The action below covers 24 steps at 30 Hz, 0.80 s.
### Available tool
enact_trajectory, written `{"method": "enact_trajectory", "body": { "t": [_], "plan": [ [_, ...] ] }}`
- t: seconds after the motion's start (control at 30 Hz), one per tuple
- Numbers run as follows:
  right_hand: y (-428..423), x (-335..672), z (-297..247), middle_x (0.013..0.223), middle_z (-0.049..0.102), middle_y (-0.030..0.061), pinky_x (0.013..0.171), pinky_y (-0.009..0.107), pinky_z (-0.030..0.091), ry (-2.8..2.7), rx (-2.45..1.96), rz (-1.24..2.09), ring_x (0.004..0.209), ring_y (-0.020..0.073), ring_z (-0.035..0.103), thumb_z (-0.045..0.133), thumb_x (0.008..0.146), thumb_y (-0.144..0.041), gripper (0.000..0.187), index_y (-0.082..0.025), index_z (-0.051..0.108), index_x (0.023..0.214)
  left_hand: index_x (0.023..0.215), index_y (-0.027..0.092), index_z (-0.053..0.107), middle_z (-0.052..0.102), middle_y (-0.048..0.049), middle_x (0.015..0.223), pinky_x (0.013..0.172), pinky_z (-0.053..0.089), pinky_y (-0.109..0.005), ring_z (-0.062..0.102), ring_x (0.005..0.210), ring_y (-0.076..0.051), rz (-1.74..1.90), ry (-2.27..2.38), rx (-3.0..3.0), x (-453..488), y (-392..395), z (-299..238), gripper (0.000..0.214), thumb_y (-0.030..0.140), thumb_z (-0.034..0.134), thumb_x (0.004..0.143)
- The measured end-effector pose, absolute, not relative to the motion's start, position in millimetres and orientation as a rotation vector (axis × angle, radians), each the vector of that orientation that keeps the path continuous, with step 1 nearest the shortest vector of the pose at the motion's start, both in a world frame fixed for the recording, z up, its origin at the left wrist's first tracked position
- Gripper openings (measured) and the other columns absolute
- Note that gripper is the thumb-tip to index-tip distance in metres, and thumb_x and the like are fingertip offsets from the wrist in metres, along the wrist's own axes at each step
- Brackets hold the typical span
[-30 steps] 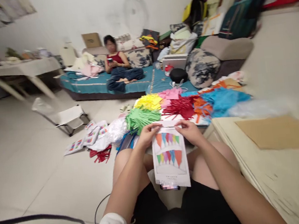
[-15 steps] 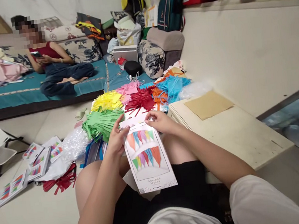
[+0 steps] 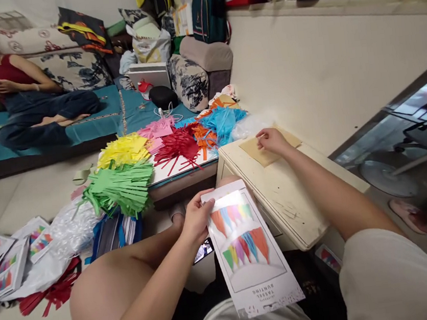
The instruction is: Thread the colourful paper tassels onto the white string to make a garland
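Observation:
My left hand (image 3: pixel 200 218) grips the upper left edge of a white tassel bunting packet (image 3: pixel 246 279), thumb on its front. The packet shows printed rows of coloured tassels and lies tilted over my lap, its lettering upside down to me. Above a tan sheet (image 3: pixel 253 151) on the cream cabinet top, my right hand (image 3: pixel 273 141) has its fingers bent and drawn together; what is in them, if anything, is too small to make out. Beyond the packet lie bundles of cut tissue tassels: green (image 3: pixel 122 186), yellow (image 3: pixel 123 148), dark red (image 3: pixel 177 146) and blue (image 3: pixel 222 123).
The cream cabinet (image 3: pixel 279 198) stands to my right. On the floor at left are several printed packets (image 3: pixel 8 270), clear plastic wrap (image 3: pixel 76 224) and red tassels (image 3: pixel 53 291). A person (image 3: pixel 20 89) sits on the teal sofa with a phone. A phone (image 3: pixel 203 251) lies below my left forearm.
My right hand has left the packet's top edge and moved right to the tan sheet. My left hand keeps the packet, now lower and further right. The view has turned right.

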State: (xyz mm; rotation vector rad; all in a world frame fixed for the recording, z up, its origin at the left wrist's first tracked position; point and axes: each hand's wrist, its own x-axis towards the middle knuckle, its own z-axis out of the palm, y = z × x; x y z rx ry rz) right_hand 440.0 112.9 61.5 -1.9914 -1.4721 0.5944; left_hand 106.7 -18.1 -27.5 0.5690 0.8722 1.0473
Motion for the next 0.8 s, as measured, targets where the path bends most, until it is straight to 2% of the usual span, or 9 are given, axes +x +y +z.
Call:
{"method": "enact_trajectory", "body": {
  "t": [0.07, 0.17, 0.2, 0.27, 0.37, 0.5, 0.63, 0.73, 0.8],
  "plan": [
    [112, 474, 47, 0.135, 0.071, 0.0250, 0.109, 0.038, 0.049, -1.584, -2.105, 0.354, 0.120, 0.0262, 0.069, 0.069, 0.100, -0.030, 0.052, -0.002, 0.063, 0.143, 0.114, 0.017, 0.074, 0.077, -0.0038, 0.089, 0.070, 0.055, -0.028, 0.068, 0.072, -0.016, 1.046, 0.900, 0.546, 119, -22, -38, 0.069, 0.037, 0.099, 0.053],
    [91, 487, 14, 0.169, 0.045, 0.0280, 0.130, 0.061, 0.031, -1.749, -2.260, 0.342, 0.156, 0.0462, 0.042, 0.086, 0.088, -0.048, 0.088, -0.011, 0.054, 0.161, 0.118, 0.018, 0.072, 0.075, -0.0034, 0.095, 0.073, 0.055, -0.028, 0.068, 0.078, -0.016, 1.043, 0.923, 0.592, 133, -24, -49, 0.070, 0.042, 0.097, 0.058],
    [82, 484, 4, 0.175, 0.038, 0.0262, 0.129, 0.072, 0.026, -1.796, -2.320, 0.330, 0.161, 0.0508, 0.034, 0.082, 0.091, -0.054, 0.089, -0.015, 0.051, 0.165, 0.121, 0.018, 0.071, 0.074, -0.0033, 0.096, 0.074, 0.055, -0.028, 0.067, 0.079, -0.016, 1.034, 0.925, 0.632, 136, -24, -51, 0.070, 0.045, 0.096, 0.061],
    [65, 472, -12, 0.175, 0.039, 0.0230, 0.124, 0.082, 0.026, -1.864, -2.348, 0.200, 0.161, 0.0520, 0.034, 0.062, 0.105, -0.050, 0.067, -0.018, 0.054, 0.163, 0.125, 0.019, 0.070, 0.074, -0.0036, 0.100, 0.076, 0.054, -0.027, 0.067, 0.083, -0.016, 1.002, 0.921, 0.741, 139, -24, -50, 0.070, 0.051, 0.093, 0.067],
    [48, 462, -21, 0.156, 0.062, 0.0211, 0.122, 0.070, 0.041, -1.869, -2.245, 0.047, 0.147, 0.0430, 0.055, 0.049, 0.104, -0.021, 0.049, -0.012, 0.068, 0.148, 0.128, 0.020, 0.070, 0.073, -0.0046, 0.105, 0.080, 0.052, -0.026, 0.066, 0.089, -0.017, 0.967, 0.961, 0.990, 138, -23, -45, 0.066, 0.057, 0.088, 0.077],
    [26, 456, -8, 0.145, 0.072, 0.0170, 0.123, 0.049, 0.050, -1.766, -2.021, -0.076, 0.138, 0.0322, 0.066, 0.047, 0.088, -0.003, 0.059, -0.008, 0.072, 0.141, 0.136, 0.022, 0.066, 0.072, -0.0062, 0.113, 0.088, 0.053, -0.029, 0.067, 0.098, -0.018, 1.039, 1.016, 1.172, 133, -18, -45, 0.071, 0.063, 0.086, 0.080],
    [-12, 412, 13, 0.150, 0.070, 0.0127, 0.129, 0.057, 0.047, -1.906, -1.330, -0.249, 0.153, 0.0315, 0.056, 0.046, 0.095, -0.004, 0.057, -0.018, 0.073, 0.143, 0.129, 0.022, 0.068, 0.072, -0.0092, 0.124, 0.101, 0.054, -0.033, 0.068, 0.119, -0.024, 1.219, 0.954, 1.051, 123, -9, -42, 0.070, 0.074, 0.079, 0.083],
    [-45, 362, 22, 0.160, 0.063, 0.0105, 0.124, 0.063, 0.052, -2.108, -0.908, -0.130, 0.159, 0.0332, 0.050, 0.052, 0.104, -0.011, 0.056, -0.029, 0.066, 0.155, 0.124, 0.017, 0.070, 0.075, -0.0150, 0.129, 0.105, 0.057, -0.042, 0.070, 0.126, -0.031, 1.222, 0.805, 0.797, 106, -2, -24, 0.080, 0.087, 0.065, 0.085],
    [-61, 336, 22, 0.164, 0.058, 0.0120, 0.123, 0.062, 0.054, -2.192, -0.736, -0.043, 0.161, 0.0339, 0.047, 0.052, 0.105, -0.010, 0.059, -0.029, 0.060, 0.160, 0.128, 0.017, 0.069, 0.076, -0.0163, 0.130, 0.104, 0.060, -0.047, 0.073, 0.124, -0.034, 1.142, 0.711, 0.669, 91, 0, -9, 0.082, 0.086, 0.068, 0.084]
  ]
}}
